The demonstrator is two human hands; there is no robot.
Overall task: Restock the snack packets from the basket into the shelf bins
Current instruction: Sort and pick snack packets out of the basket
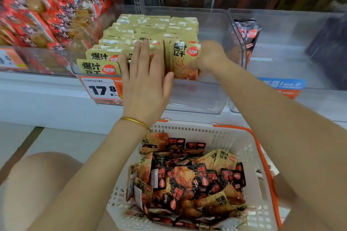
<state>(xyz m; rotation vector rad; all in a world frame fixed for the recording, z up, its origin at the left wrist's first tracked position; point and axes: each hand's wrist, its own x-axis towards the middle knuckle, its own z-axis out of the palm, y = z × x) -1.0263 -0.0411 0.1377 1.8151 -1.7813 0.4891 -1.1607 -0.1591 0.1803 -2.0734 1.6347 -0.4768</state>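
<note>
Flatly, left hand [145, 80] presses glossy packets [120, 33]; right hand [210, 56] grips them.

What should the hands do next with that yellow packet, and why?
Probably the right hand should push its packet down into the bin and let go. The packet stands upright at the front of the right row, the left hand presses flat on the packets beside it, and the basket holds many more.

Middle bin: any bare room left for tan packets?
Free: in the middle bin, the strip between the tan packet the right hand holds and the right wall; most of the right bin beside its black packet. Crowded: tan rows at the left hand, the left bin.
</note>
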